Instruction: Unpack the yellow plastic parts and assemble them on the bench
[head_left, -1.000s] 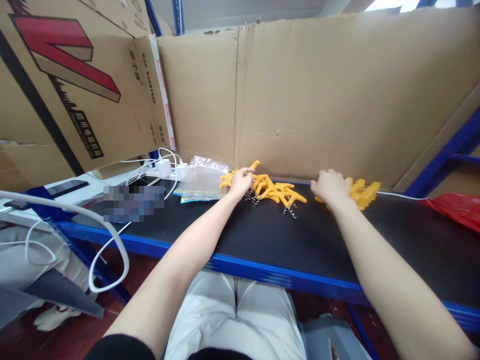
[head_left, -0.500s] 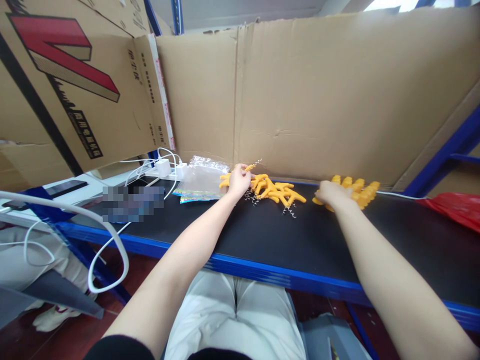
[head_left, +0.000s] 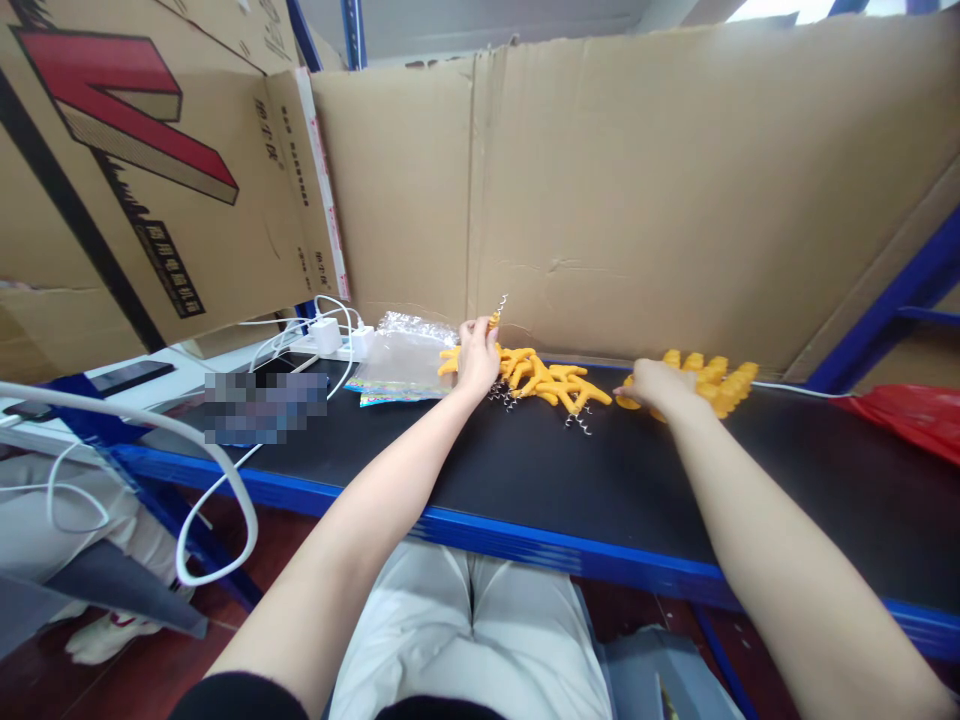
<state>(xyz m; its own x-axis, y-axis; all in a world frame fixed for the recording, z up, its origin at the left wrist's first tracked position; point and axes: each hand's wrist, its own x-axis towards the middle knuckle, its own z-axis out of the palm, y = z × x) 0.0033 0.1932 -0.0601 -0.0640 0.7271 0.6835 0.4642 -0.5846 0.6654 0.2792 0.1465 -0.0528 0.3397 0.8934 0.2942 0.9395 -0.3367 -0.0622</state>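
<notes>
My left grip (head_left: 478, 350) pinches one orange piece (head_left: 493, 321), lifted just above the loose pile (head_left: 551, 378), its spring end pointing up and away from me. My right grip (head_left: 654, 385) lies curled on the row (head_left: 712, 380) further right on the desk (head_left: 525, 470).

Single head-worn view, looking forward and down along both forearms onto the table (head_left: 525, 480), fairly close; cardboard wall (head_left: 637, 190) fills the far side, lap at bottom.

Cardboard sheets (head_left: 637, 190) wall a black, blue-edged shelf (head_left: 570, 490) above reddish floor (head_left: 45, 690).
</notes>
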